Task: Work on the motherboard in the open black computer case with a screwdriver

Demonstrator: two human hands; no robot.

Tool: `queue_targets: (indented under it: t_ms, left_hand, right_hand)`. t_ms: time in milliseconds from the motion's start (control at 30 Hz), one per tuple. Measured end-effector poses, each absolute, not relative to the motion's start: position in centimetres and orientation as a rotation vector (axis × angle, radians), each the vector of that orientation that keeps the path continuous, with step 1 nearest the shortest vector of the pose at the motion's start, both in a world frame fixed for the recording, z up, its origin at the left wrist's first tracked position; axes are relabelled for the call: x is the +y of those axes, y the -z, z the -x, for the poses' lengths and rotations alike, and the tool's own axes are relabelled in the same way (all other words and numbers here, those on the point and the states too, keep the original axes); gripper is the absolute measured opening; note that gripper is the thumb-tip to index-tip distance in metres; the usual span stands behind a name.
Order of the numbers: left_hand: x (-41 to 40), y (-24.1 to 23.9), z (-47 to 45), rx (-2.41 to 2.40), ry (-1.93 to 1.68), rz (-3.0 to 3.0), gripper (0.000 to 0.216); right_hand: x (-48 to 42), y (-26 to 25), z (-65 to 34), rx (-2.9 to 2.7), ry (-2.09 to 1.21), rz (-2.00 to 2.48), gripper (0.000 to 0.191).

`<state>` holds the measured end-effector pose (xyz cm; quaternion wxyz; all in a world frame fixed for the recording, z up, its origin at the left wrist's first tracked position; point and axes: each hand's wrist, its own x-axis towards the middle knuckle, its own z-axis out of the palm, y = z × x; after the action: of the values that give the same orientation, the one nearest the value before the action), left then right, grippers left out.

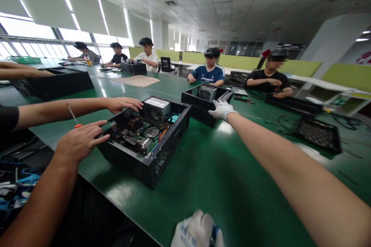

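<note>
My right hand [222,109], in a white glove, reaches far across the green table [220,177] and closes over the near rim of a small open black computer case [199,104] with a grey power supply inside. My left hand [197,232], also gloved, sits at the bottom edge of the view, fingers curled round a small blue and dark item I cannot make out. Closer on the left stands a larger open black case [145,139] showing a motherboard, fans and cables.
A co-worker's two bare hands [79,142] rest on the larger case, one beside an orange-handled screwdriver [74,119]. Several people sit round the far side. A black case panel [319,135], loose cables and another black case [58,83] lie on the table.
</note>
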<state>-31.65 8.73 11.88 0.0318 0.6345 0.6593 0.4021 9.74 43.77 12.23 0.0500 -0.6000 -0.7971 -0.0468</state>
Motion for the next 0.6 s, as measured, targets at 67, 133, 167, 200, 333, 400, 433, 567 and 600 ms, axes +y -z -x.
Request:
queue_targets:
  t_ms: [67, 133, 167, 200, 333, 400, 433, 567, 600]
  left_hand:
    - [9.2, -11.1, 34.0, 1.965, -1.328, -1.905, 0.061]
    - [9.0, -9.8, 34.7, 1.942, -1.275, -2.007, 0.051]
    - [8.8, -9.2, 34.5, 1.947, -1.224, -2.069, 0.046]
    - [8.5, -8.7, 34.0, 1.969, -1.193, -2.111, 0.043]
    - [7.9, -8.0, 31.4, 2.079, -1.112, -2.177, 0.044]
    - [7.9, -8.0, 29.1, 2.118, -1.042, -2.227, 0.037]
    - [7.8, -7.8, 27.4, 2.108, -0.999, -2.256, 0.028]
    - [5.9, -4.3, 15.4, 2.057, -1.119, -2.269, 0.017]
    - [5.1, -2.9, 11.8, 2.018, -1.140, -2.290, 0.017]
  right_hand:
    - [44.8, -12.3, -9.3, -2.411, 0.137, 1.854, 0.079]
    - [45.3, -12.3, -9.0, -2.388, 0.146, 1.864, 0.073]
    - [45.3, -12.3, -8.9, -2.377, 0.152, 1.863, 0.070]
    - [45.2, -12.3, -8.8, -2.368, 0.159, 1.859, 0.069]
    - [43.3, -12.1, -9.5, -2.359, 0.201, 1.801, 0.067]
    - [41.6, -11.9, -10.2, -2.371, 0.231, 1.749, 0.066]
    - [40.5, -11.8, -10.7, -2.377, 0.247, 1.723, 0.064]
    - [35.4, -11.5, -13.2, -2.412, 0.312, 1.626, 0.059]
    - [33.9, -11.5, -14.0, -2.424, 0.327, 1.599, 0.058]
